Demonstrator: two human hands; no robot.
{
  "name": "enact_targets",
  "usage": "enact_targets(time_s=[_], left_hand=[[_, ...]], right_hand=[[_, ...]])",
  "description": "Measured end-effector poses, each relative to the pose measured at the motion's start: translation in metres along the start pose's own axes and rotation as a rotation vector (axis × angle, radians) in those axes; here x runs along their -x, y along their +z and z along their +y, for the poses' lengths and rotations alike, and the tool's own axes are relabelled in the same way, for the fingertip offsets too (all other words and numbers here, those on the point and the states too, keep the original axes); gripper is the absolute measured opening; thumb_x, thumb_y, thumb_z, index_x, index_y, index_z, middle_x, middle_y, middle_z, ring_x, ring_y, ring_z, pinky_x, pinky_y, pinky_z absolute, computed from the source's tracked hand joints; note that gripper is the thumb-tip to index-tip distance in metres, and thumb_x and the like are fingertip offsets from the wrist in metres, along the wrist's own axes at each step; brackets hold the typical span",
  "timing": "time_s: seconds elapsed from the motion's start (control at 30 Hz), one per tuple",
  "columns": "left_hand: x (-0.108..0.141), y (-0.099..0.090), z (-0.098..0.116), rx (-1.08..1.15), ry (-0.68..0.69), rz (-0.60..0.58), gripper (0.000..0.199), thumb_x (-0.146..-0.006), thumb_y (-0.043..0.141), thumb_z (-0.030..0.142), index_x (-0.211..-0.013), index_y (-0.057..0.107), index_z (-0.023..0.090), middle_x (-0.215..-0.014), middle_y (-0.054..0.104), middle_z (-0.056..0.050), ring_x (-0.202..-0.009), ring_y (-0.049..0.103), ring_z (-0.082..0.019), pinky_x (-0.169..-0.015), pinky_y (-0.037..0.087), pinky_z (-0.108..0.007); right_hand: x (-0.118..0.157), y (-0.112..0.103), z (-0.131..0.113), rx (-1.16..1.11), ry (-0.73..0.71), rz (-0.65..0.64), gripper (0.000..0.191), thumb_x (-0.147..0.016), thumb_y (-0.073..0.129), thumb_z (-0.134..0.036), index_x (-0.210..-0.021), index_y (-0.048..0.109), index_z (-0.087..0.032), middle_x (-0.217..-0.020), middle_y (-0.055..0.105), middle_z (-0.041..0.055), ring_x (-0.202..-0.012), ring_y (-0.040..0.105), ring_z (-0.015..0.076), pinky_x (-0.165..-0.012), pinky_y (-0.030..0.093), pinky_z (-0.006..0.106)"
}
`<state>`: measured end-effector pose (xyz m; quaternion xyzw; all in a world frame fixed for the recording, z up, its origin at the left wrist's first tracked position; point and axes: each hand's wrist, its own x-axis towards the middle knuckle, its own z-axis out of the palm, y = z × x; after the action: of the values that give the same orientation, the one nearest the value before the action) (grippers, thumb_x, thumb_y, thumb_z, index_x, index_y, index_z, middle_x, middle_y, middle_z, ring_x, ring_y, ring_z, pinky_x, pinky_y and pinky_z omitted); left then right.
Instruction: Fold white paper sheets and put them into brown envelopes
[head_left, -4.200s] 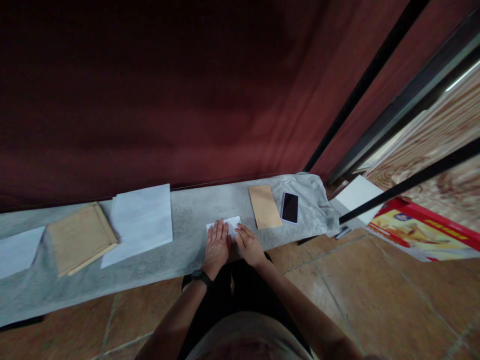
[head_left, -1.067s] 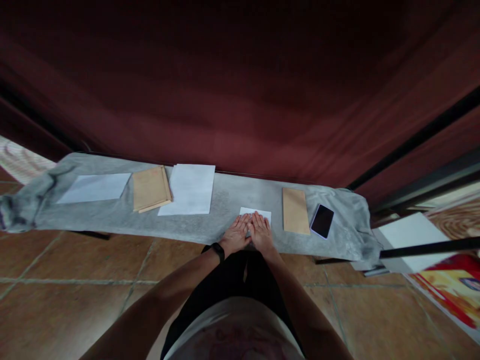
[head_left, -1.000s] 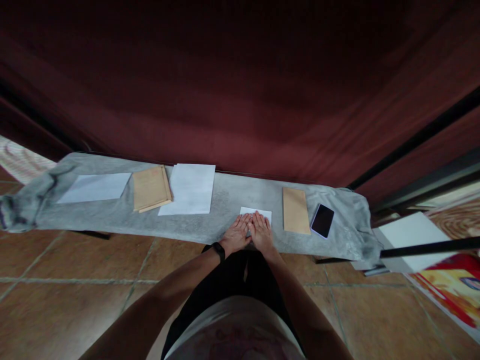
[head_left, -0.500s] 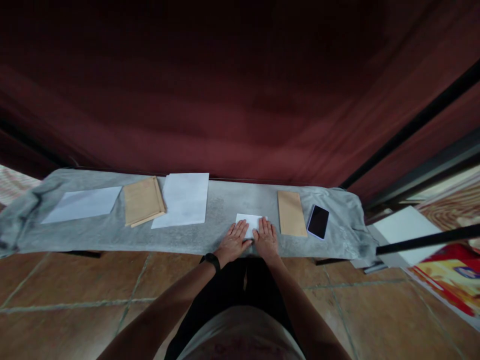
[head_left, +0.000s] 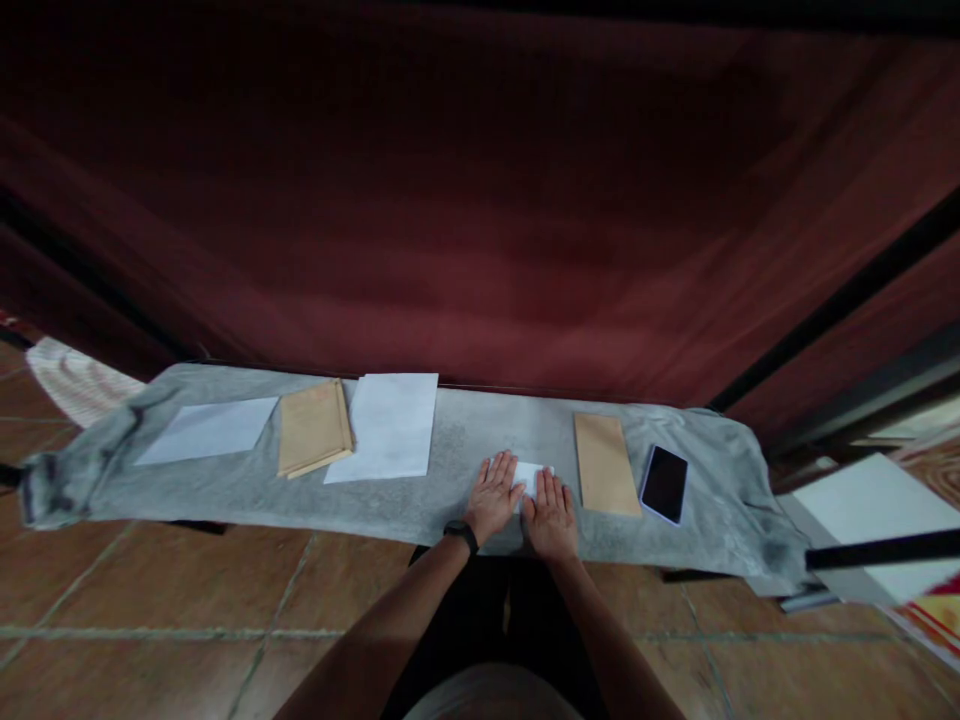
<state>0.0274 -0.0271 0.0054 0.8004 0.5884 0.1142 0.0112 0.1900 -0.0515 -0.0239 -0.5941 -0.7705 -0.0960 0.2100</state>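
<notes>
A small piece of white paper, seemingly folded [head_left: 528, 476], lies on the grey cloth near the front edge, partly covered by both hands. My left hand [head_left: 493, 496] rests flat on its left side, fingers stretched out, a black band on the wrist. On the right side of the paper lies my right hand [head_left: 551, 518], also flat with fingers extended. The two thumbs nearly meet over the paper's lower part. To the right of my hands is a brown envelope [head_left: 607, 465], apart from them.
The grey cloth [head_left: 480, 420] covers a long narrow surface. Left of my hands lie white sheets [head_left: 395, 425], a stack of brown envelopes [head_left: 315, 427] and more white paper [head_left: 206, 430]. A phone [head_left: 665, 485] lies at the right. A dark red panel [head_left: 480, 250] rises behind.
The whole scene sits lower and farther right as the camera view shifted. My hands stay flat on the white paper, now covering more of it, with the left fingers reaching over its upper left.
</notes>
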Motion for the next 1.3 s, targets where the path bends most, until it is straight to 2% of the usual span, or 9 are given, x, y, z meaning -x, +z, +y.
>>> enact_targets(time_s=[0.2, 0.37, 0.5, 0.7, 0.97, 1.13, 1.23, 1.3], left_hand=[[0.012, -0.001, -0.017, -0.045, -0.035, 0.069, 0.060, -0.104, 0.029, 0.042, -0.156, 0.032, 0.013, -0.162, 0.037, -0.012, -0.153, 0.027, -0.022, -0.125, 0.023, -0.046], [0.013, 0.000, -0.019, -0.059, -0.052, 0.079, 0.061, -0.103, 0.031, 0.043, -0.157, 0.030, 0.013, -0.161, 0.040, -0.012, -0.153, 0.028, -0.023, -0.125, 0.023, -0.048], [0.012, 0.000, -0.019, -0.062, -0.057, 0.055, 0.062, -0.103, 0.032, 0.043, -0.157, 0.031, 0.013, -0.161, 0.039, -0.012, -0.152, 0.030, -0.023, -0.125, 0.025, -0.047], [0.011, -0.003, -0.021, -0.041, -0.061, 0.011, 0.060, -0.102, 0.031, 0.040, -0.156, 0.034, 0.013, -0.162, 0.037, -0.012, -0.153, 0.028, -0.024, -0.125, 0.024, -0.047], [0.005, -0.004, -0.019, -0.030, -0.069, -0.019, 0.064, -0.103, 0.024, 0.044, -0.156, 0.033, 0.011, -0.162, 0.036, -0.013, -0.153, 0.026, -0.025, -0.125, 0.021, -0.048], [0.005, -0.006, -0.020, -0.021, -0.068, -0.005, 0.065, -0.103, 0.023, 0.046, -0.156, 0.034, 0.010, -0.162, 0.037, -0.014, -0.153, 0.027, -0.026, -0.125, 0.021, -0.049], [0.003, -0.007, -0.012, -0.011, -0.083, 0.009, 0.065, -0.103, 0.023, 0.045, -0.155, 0.035, 0.007, -0.161, 0.037, -0.017, -0.153, 0.027, -0.028, -0.125, 0.022, -0.052], [0.002, -0.007, 0.000, 0.011, -0.055, 0.008, 0.064, -0.103, 0.023, 0.043, -0.155, 0.036, 0.008, -0.161, 0.037, -0.017, -0.153, 0.026, -0.027, -0.125, 0.022, -0.051]], right_hand=[[0.003, 0.005, 0.001, -0.010, -0.001, 0.033, 0.060, -0.107, 0.032, -0.039, -0.157, 0.032, -0.006, -0.154, 0.046, 0.0216, -0.141, 0.045, 0.0311, -0.117, 0.029, 0.049], [0.000, 0.005, 0.001, -0.019, 0.010, 0.039, 0.055, -0.106, 0.033, -0.033, -0.153, 0.039, -0.006, -0.152, 0.049, 0.0219, -0.140, 0.046, 0.0311, -0.116, 0.030, 0.050], [-0.011, 0.002, -0.010, -0.065, 0.019, 0.017, 0.049, -0.104, 0.035, -0.026, -0.149, 0.047, -0.009, -0.149, 0.053, 0.0194, -0.140, 0.047, 0.0306, -0.116, 0.029, 0.053], [-0.023, -0.007, -0.028, -0.112, -0.046, -0.084, 0.047, -0.104, 0.042, -0.033, -0.146, 0.052, -0.015, -0.154, 0.048, 0.0167, -0.142, 0.044, 0.0313, -0.117, 0.028, 0.053], [-0.016, -0.012, -0.002, -0.053, 0.108, -0.106, 0.056, -0.106, 0.038, -0.037, -0.153, 0.041, -0.007, -0.154, 0.046, 0.0193, -0.144, 0.042, 0.0305, -0.117, 0.028, 0.049], [-0.013, -0.019, 0.008, -0.043, 0.136, -0.137, 0.057, -0.107, 0.034, -0.040, -0.154, 0.039, -0.008, -0.157, 0.043, 0.0170, -0.144, 0.041, 0.0296, -0.118, 0.027, 0.048], [-0.014, -0.023, 0.007, -0.045, 0.161, -0.155, 0.059, -0.107, 0.034, -0.042, -0.154, 0.039, -0.008, -0.157, 0.043, 0.0165, -0.144, 0.041, 0.0298, -0.119, 0.026, 0.048], [-0.015, -0.025, 0.006, -0.051, 0.175, -0.169, 0.059, -0.107, 0.035, -0.042, -0.154, 0.038, -0.007, -0.158, 0.041, 0.0166, -0.145, 0.040, 0.0301, -0.120, 0.025, 0.047]])
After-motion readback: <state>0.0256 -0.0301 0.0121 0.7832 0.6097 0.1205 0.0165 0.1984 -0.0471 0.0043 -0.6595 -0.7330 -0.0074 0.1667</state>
